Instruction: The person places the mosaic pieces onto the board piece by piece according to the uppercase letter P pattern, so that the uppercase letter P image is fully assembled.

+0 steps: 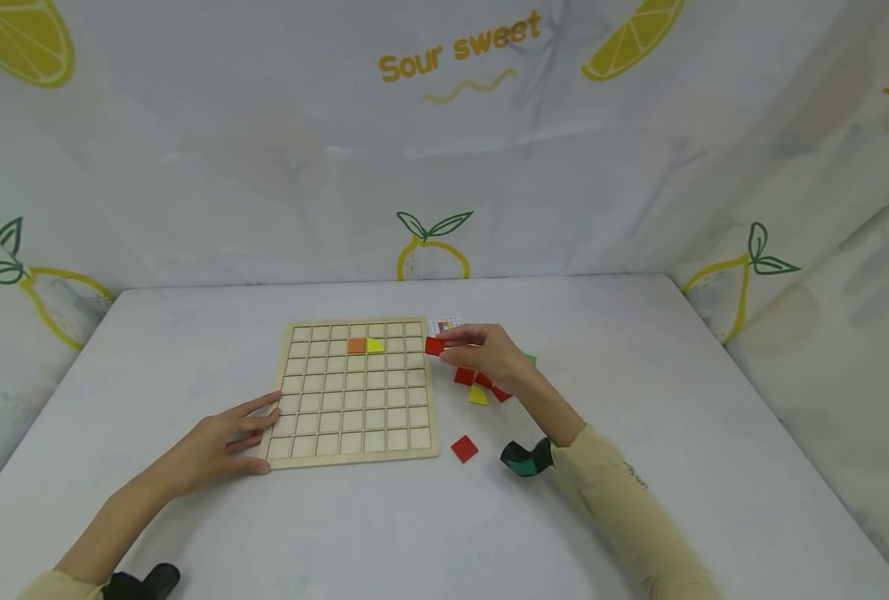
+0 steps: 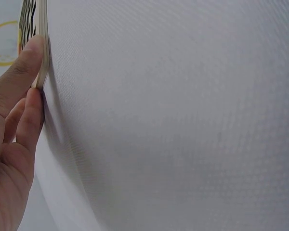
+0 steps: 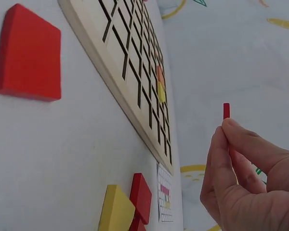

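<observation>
A square wooden grid board (image 1: 354, 392) lies on the table. My left hand (image 1: 222, 446) touches it at its near left corner, fingers along the left edge and thumb by the near edge; the left wrist view shows the fingertips against the board's edge (image 2: 43, 43). An orange square tile (image 1: 357, 346) and a yellow quarter-round tile (image 1: 375, 345) sit side by side in an upper row. My right hand (image 1: 481, 350) pinches a red square tile (image 1: 434, 346) between thumb and fingertips, raised by the board's upper right edge. The right wrist view shows that red tile (image 3: 226, 110) edge-on.
Right of the board lie several red tiles (image 1: 464, 377), a yellow tile (image 1: 477, 395) and a partly covered green one (image 1: 531, 359). A lone red tile (image 1: 464, 449) lies nearer. A small printed grid card (image 3: 164, 192) lies by the board's far right corner. A lemon-print curtain (image 1: 302, 183) hangs behind.
</observation>
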The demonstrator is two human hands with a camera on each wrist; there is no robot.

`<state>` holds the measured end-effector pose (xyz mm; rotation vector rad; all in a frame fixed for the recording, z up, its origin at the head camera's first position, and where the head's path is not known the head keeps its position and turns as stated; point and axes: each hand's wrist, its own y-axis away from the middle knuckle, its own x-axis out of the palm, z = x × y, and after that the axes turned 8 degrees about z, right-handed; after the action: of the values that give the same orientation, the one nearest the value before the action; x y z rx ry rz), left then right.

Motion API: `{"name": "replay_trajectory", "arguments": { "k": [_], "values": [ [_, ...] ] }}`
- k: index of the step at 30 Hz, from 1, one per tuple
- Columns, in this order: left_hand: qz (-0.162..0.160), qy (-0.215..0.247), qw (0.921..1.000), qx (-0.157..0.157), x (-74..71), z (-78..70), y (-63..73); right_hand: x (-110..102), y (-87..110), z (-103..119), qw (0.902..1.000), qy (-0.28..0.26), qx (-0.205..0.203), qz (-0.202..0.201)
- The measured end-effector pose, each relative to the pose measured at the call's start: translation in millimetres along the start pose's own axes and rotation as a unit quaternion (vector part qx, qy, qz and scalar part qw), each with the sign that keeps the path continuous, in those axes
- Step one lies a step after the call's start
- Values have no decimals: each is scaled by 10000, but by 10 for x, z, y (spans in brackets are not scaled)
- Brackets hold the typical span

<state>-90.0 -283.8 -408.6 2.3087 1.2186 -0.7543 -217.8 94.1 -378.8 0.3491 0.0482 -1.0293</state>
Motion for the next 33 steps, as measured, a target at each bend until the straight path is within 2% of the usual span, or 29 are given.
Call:
{"name": "replay_trajectory", "arguments": {
  "k": [4, 12, 20, 24, 33],
  "values": [
    [13, 19, 10000, -5, -1, 3, 1, 89, -136, 49, 10000, -57, -2, 78],
    [90, 201, 9998, 17, -14, 8, -17, 299, -392, 141, 9979, -509, -134, 375],
    [91, 215, 9996, -167, -17, 10, -13, 495, -602, 232, 9974, -425, -384, 446],
    [90, 261, 9995, -154, -22, -7, -12, 600, -704, 275, 9977, -183, -502, 420],
    [70, 118, 9997, -178, -25, 4, -18, 808, -867, 328, 9946, 852, -549, 216]
  ]
}}
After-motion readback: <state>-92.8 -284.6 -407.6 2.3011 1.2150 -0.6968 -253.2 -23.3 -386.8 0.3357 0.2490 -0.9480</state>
